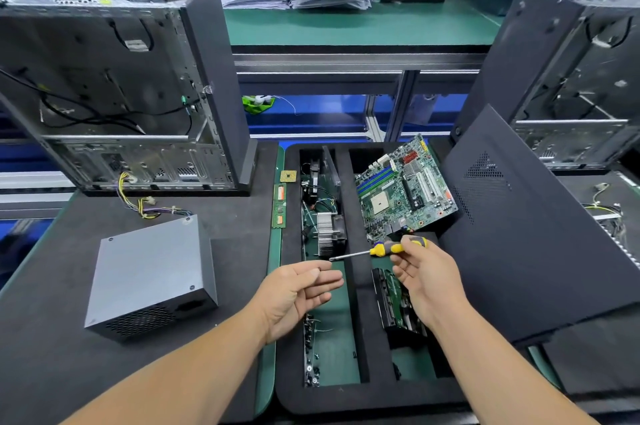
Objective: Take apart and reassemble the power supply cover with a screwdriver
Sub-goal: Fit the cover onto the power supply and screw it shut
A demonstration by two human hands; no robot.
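A grey metal power supply [152, 272] lies on the dark mat at the left, its cover on, with screws at the top corners and a bundle of yellow and black wires [145, 206] trailing behind it. My right hand [427, 279] holds a screwdriver [384, 249] by its yellow and black handle over the foam tray, shaft pointing left. My left hand [298, 289] hovers open, palm up, just left of the shaft tip, holding nothing. Both hands are to the right of the power supply and apart from it.
A black foam tray [349, 397] holds a motherboard [405, 189], a heatsink fan [330, 234], a graphics card [394, 303] and loose screws [311, 372]. An open PC case [114, 85] stands at the back left, another case [571, 78] at the right. A dark side panel [526, 234] leans right.
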